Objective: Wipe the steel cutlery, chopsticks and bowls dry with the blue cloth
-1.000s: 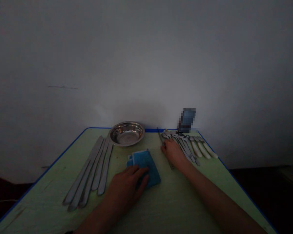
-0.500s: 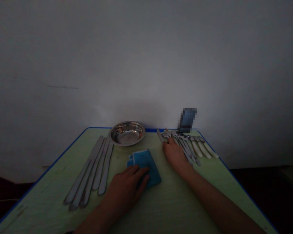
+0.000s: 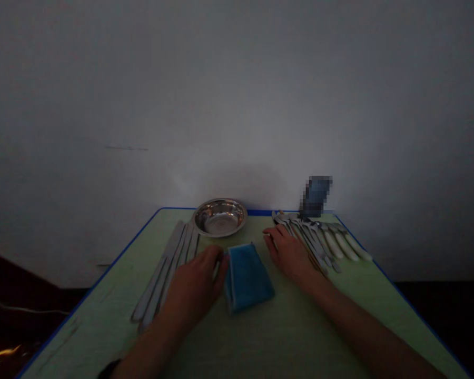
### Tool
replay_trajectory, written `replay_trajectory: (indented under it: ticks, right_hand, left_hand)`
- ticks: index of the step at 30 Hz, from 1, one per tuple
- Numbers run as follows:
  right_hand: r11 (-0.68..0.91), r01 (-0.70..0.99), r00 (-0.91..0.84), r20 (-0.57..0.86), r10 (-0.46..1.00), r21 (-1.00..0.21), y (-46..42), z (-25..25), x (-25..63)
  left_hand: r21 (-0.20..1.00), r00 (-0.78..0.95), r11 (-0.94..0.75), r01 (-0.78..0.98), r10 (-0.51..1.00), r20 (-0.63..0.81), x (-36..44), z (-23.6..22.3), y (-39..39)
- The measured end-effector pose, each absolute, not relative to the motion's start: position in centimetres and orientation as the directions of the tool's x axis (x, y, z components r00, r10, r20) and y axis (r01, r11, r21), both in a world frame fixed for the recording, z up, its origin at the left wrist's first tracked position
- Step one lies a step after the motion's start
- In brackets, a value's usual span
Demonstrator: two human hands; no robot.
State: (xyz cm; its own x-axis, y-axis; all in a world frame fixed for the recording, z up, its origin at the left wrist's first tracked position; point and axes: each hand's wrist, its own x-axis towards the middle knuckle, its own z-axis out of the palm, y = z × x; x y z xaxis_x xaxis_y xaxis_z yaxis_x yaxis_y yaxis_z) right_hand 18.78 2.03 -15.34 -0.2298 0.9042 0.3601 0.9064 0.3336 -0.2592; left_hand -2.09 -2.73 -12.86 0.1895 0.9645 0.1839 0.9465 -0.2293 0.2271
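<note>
My left hand (image 3: 197, 279) is at the left edge of a folded blue cloth (image 3: 250, 276), its thumb and index finger closed on the edge fold. Beneath and left of that hand lie several long metal table knives (image 3: 158, 281), partly hidden by it. My right hand (image 3: 286, 250) rests by the cutlery on the right, fingers apart and holding nothing. Under and beside it is a row of metal spoons and forks (image 3: 314, 245). The knife (image 3: 274, 216) at the row's left end is mostly covered by the hand.
A shiny steel bowl (image 3: 220, 218) stands at the back of the pale green table (image 3: 256, 342), which has a blue rim. Several white-handled utensils (image 3: 345, 246) lie at the right edge. A pixelated upright device (image 3: 316, 197) stands behind them, against the wall.
My right hand has moved right with the knife, laid it against the spoons and let go. My left hand has slid from the cloth's top to its left edge. The view has turned slightly left.
</note>
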Motion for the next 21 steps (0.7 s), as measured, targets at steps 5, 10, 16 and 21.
replay_trajectory:
  ticks: [5,10,16,21]
  right_hand:
    - [0.577,0.668,-0.488,0.309,0.816,-0.47,-0.6,-15.9,16.6]
    - [0.521,0.711,-0.432,0.293,0.853,-0.472,-0.6,-16.9,15.9]
    - [0.508,0.716,-0.401,0.313,0.861,-0.479,0.2,-16.7,17.0]
    - [0.575,0.686,-0.513,0.264,0.817,-0.447,-0.5,-16.9,17.5]
  left_hand:
    - [0.055,-0.115,0.107,0.993,0.976,0.185,-7.9,-11.7,-1.4]
    - [-0.015,-0.215,0.215,0.977,0.977,0.006,-12.0,-13.5,-0.6]
    - [0.015,-0.18,0.182,0.983,0.979,-0.098,-11.9,-13.5,-0.6]
    - [0.003,-0.168,0.17,0.986,0.978,-0.126,-12.2,-13.3,-0.6]
